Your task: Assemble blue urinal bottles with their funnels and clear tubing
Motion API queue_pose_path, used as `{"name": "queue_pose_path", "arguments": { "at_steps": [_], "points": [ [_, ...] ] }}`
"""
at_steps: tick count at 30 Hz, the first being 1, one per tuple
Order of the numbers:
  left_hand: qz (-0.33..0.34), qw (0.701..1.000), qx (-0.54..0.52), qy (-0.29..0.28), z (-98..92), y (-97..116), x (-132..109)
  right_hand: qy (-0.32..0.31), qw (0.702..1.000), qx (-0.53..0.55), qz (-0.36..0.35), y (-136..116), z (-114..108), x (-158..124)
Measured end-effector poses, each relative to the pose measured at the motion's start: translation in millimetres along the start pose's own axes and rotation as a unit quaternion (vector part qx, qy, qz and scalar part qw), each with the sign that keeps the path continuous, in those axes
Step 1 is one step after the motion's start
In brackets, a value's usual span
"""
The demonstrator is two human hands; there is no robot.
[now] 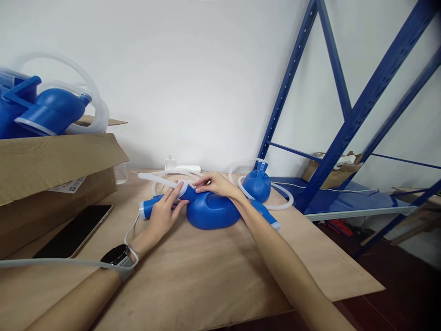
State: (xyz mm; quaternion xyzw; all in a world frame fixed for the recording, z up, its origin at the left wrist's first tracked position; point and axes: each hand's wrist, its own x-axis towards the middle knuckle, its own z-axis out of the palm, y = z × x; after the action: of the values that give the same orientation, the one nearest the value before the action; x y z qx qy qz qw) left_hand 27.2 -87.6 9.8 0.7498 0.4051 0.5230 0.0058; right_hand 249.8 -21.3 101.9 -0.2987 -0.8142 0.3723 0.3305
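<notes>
A blue plastic urinal bottle [213,217] with a moulded handle lies on its side on the wooden table. My left hand [162,212] is closed round its neck, fingers at the white cap [183,189] where a translucent tube [156,179] joins. Thumb and fingertips of my right hand [215,183] pinch together just above the neck; what is between them is too small to make out. Partly behind my left hand lies a blue funnel-like piece [147,209] with a whitish rim. A second blue bottle [257,186] with a coiled tube stands beyond my right wrist.
At the left, a cardboard box [58,170] holds more blue bottles [58,108] and tubes. A phone [76,230] lies before it. A white cable [69,263] crosses my left wrist. A power strip [188,168] sits by the wall; a blue metal rack [344,133] stands right.
</notes>
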Motion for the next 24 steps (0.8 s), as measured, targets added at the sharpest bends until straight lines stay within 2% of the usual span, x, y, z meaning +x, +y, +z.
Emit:
{"name": "queue_pose_path", "arguments": {
  "at_steps": [14,17,24],
  "points": [
    [0.051,0.998,0.031,-0.001,-3.1,-13.5,4.8,-0.007,0.998,-0.06,-0.014,-12.8,3.6,-0.8],
    [0.059,0.998,0.033,-0.004,-2.9,-13.6,4.5,-0.013,0.999,-0.042,-0.01,-14.1,5.3,-1.2],
    [0.009,1.0,0.015,-0.012,-2.6,-3.5,2.5,-0.04,0.999,-0.005,0.016,-5.9,-5.2,-2.6]
  ]
}}
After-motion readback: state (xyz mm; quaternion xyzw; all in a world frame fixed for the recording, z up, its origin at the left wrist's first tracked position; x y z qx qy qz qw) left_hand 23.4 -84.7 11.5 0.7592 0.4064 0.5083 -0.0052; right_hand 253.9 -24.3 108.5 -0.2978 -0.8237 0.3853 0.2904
